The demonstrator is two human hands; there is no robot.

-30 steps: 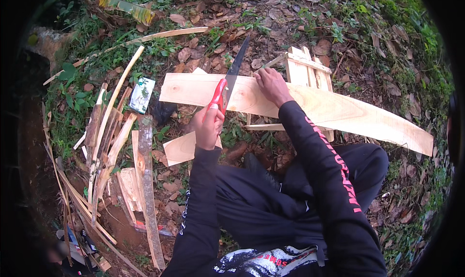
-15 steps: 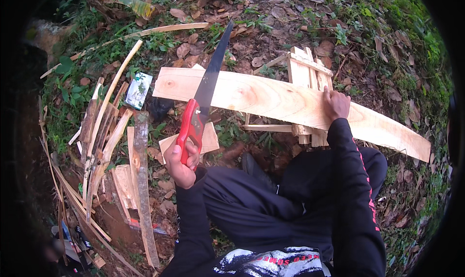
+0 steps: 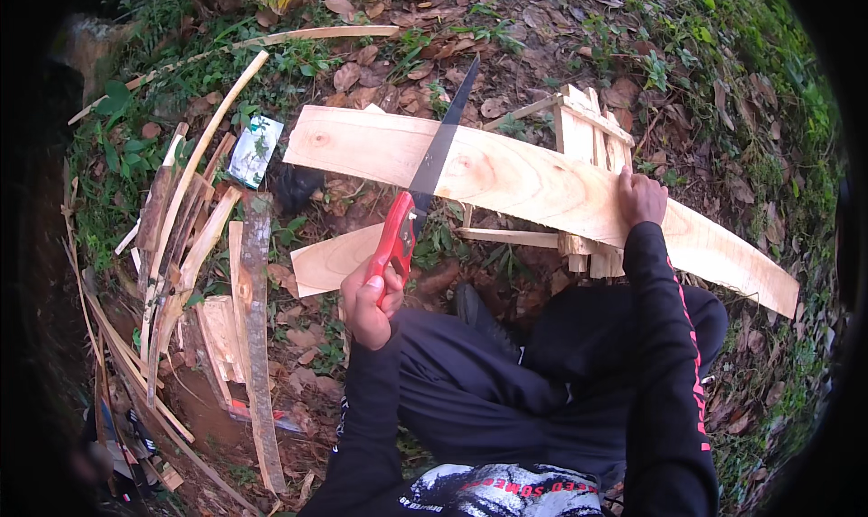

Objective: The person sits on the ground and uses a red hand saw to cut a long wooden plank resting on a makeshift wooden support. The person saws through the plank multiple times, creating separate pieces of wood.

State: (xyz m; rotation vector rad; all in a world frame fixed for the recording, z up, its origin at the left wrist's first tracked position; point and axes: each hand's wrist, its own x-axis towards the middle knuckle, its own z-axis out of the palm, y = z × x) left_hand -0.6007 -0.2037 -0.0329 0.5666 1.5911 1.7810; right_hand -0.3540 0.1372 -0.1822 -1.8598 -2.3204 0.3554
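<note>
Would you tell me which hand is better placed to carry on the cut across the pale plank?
The left hand: it grips the red-handled saw, whose blade lies across the plank. The right hand presses the plank onto the small wooden frame, probably steadying it.

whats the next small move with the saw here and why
Probably a steady stroke along the same line. The left hand grips the red-handled saw, whose blade already lies across the pale plank, and the right hand presses the plank down over the small wooden frame, so it looks braced.
</note>
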